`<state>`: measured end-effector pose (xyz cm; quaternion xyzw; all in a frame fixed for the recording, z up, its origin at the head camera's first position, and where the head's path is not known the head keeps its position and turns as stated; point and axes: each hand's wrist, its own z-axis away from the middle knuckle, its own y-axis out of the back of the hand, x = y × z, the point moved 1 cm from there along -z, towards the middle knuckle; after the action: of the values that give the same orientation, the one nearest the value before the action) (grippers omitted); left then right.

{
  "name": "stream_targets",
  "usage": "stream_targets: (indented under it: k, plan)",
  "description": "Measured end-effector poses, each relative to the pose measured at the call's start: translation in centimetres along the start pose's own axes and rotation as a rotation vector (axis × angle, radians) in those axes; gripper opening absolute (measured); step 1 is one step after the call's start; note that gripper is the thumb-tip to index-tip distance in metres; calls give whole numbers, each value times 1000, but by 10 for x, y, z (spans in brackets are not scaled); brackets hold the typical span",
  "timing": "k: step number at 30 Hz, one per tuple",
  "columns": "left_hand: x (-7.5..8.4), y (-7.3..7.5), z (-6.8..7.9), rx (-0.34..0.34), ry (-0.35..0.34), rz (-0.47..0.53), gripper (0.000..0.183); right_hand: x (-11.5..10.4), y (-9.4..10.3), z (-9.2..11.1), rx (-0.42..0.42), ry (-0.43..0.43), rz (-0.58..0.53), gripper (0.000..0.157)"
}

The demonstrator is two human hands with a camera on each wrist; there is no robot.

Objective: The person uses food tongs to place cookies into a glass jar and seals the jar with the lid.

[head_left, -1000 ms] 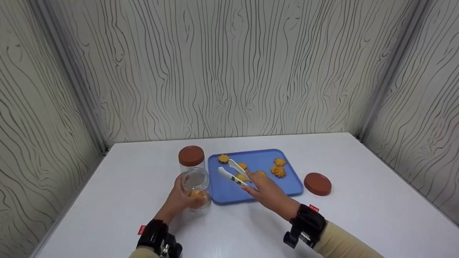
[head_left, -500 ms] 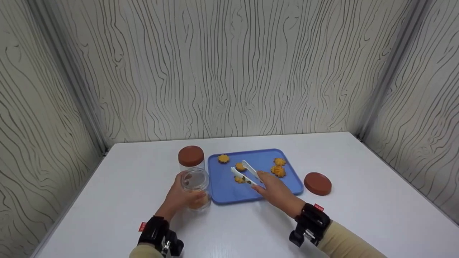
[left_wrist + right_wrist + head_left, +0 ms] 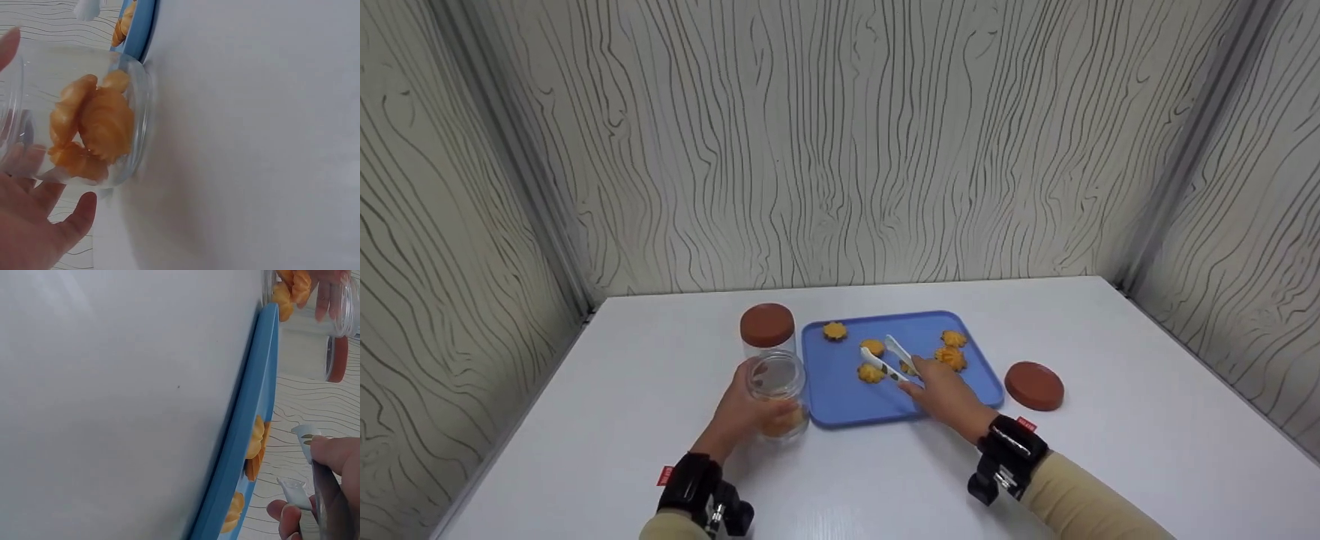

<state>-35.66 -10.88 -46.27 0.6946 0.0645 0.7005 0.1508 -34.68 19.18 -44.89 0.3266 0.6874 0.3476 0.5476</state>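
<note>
My left hand holds an open clear jar standing at the tray's left side. Several orange-yellow cookies lie at the jar's bottom, seen through its wall in the left wrist view. In my right hand is a pair of white tongs with a leaf print. Their arms stand apart, tips over the blue tray, and I see nothing gripped between them. A fluted cookie and a rounder cookie lie nearest the tips; another cookie is partly hidden behind the tongs.
Behind the held jar stands a second jar with a red-brown lid. A loose red-brown lid lies right of the tray. More cookies sit at the tray's right side, and one cookie at its back left corner. Patterned panels enclose the white table.
My right hand has carried the tongs rightward across the tray, from near the back left cookie to the middle ones. The left hand keeps its hold on the jar; the view has shifted slightly.
</note>
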Motion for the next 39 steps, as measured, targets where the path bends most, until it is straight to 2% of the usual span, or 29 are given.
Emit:
stream_targets:
  k: [7, 13, 21, 32, 39]
  plan:
    - [5, 4, 0, -15, 14, -73, 97, 8, -4, -9, -3, 2, 25, 39]
    - [6, 4, -3, -33, 36, -82, 98, 12, -9, -17, -21, -17, 30, 36]
    - [6, 4, -1, -44, 27, -40, 101, 12, -17, -24, -16, -11, 16, 18]
    - [6, 4, -3, -55, 43, -14, 99, 9, -21, -33, -25, 5, 55, 18]
    - [4, 5, -3, -59, 13, -1, 97, 9, -22, -30, 3, 78, 37, 17]
